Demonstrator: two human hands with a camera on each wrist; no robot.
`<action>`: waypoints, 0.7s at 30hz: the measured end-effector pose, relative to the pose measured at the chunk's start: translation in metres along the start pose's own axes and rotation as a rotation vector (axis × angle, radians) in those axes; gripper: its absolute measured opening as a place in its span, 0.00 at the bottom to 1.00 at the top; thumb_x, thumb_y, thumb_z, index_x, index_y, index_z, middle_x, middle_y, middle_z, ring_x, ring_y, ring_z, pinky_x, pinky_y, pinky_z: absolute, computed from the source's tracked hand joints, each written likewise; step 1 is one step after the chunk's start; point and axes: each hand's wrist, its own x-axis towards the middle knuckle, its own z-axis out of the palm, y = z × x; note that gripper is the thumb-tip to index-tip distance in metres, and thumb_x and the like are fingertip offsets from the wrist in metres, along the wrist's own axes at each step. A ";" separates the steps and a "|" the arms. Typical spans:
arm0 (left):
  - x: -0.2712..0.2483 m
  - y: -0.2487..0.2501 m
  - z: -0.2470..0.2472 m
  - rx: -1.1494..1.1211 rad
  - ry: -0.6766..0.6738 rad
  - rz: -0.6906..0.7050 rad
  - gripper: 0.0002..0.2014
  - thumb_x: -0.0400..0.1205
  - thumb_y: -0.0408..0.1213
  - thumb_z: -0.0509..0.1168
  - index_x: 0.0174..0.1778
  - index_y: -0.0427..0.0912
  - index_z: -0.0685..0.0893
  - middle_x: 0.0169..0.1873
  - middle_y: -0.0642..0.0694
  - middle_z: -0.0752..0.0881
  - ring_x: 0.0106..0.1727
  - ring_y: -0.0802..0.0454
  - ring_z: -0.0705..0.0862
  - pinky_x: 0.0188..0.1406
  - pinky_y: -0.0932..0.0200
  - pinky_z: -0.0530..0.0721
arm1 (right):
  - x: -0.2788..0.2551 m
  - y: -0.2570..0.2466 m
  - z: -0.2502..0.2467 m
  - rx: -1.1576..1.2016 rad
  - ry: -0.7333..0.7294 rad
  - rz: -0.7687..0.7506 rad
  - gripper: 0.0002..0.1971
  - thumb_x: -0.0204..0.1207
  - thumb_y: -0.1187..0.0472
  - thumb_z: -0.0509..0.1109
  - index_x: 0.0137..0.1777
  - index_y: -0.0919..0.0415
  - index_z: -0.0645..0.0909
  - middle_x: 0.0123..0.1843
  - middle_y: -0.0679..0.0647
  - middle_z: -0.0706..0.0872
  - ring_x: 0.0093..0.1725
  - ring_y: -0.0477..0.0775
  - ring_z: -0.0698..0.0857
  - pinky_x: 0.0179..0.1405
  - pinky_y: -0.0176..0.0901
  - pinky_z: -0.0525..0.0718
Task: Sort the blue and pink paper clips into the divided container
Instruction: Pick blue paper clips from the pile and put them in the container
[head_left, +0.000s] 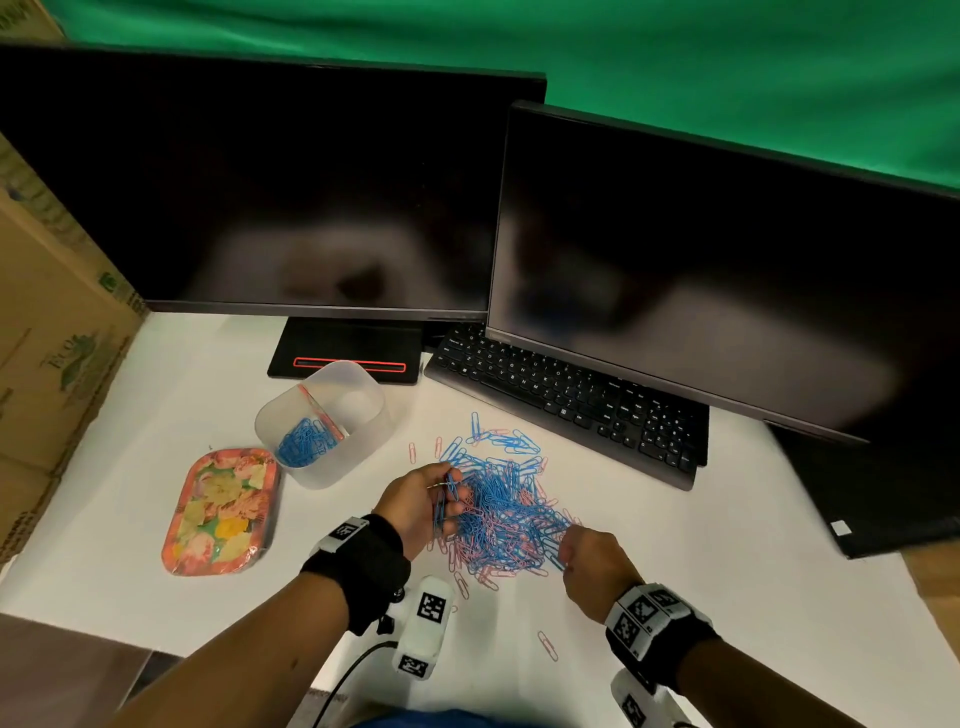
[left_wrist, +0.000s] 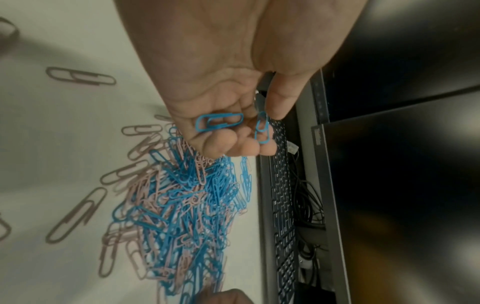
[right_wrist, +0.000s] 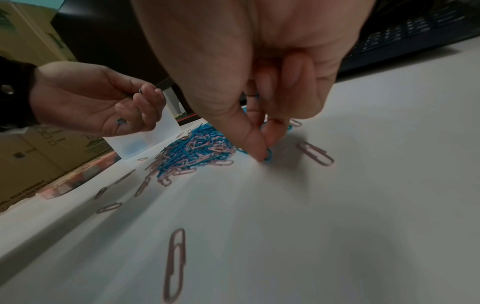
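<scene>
left hand (left_wrist: 221, 98) cupping blue clip (left_wrist: 220, 121) lying crosswise, right hand (right_wrist: 259, 82) pinching another

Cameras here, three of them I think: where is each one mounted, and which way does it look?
Head: worn on the head, looking down at the desk; both forearms, left hand and right hand show.
Left wrist: looks along the palm at blue clips it holds.
Right wrist: looks along the fingers pinching a blue clip.
All three share the mixed clip pile.

Paper clips (head_left: 501, 506): smooth blue and pink coating
Container (head_left: 332, 470): frosted translucent plastic
Tabletop (head_left: 727, 597): matt white
Monitors (head_left: 270, 182): glossy black screens
Box (head_left: 47, 332): cardboard
</scene>
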 end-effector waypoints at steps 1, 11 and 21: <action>-0.002 0.001 -0.001 -0.015 -0.011 -0.004 0.11 0.84 0.41 0.57 0.38 0.43 0.79 0.29 0.45 0.82 0.28 0.50 0.79 0.25 0.60 0.70 | 0.000 0.000 0.000 0.011 -0.006 -0.002 0.09 0.70 0.70 0.61 0.43 0.54 0.74 0.42 0.52 0.80 0.40 0.54 0.77 0.37 0.36 0.74; -0.012 0.008 -0.013 -0.168 -0.029 -0.015 0.10 0.83 0.39 0.57 0.38 0.41 0.77 0.33 0.41 0.84 0.36 0.43 0.87 0.38 0.52 0.85 | -0.005 -0.061 -0.038 0.242 -0.037 -0.242 0.09 0.74 0.66 0.67 0.52 0.56 0.83 0.33 0.41 0.78 0.32 0.37 0.77 0.36 0.24 0.76; -0.032 0.032 -0.017 -0.330 -0.055 0.079 0.15 0.86 0.42 0.51 0.46 0.44 0.83 0.31 0.45 0.87 0.27 0.50 0.86 0.24 0.58 0.86 | 0.016 -0.201 -0.057 0.150 -0.029 -0.477 0.13 0.73 0.65 0.66 0.56 0.56 0.83 0.48 0.54 0.89 0.46 0.51 0.86 0.48 0.38 0.84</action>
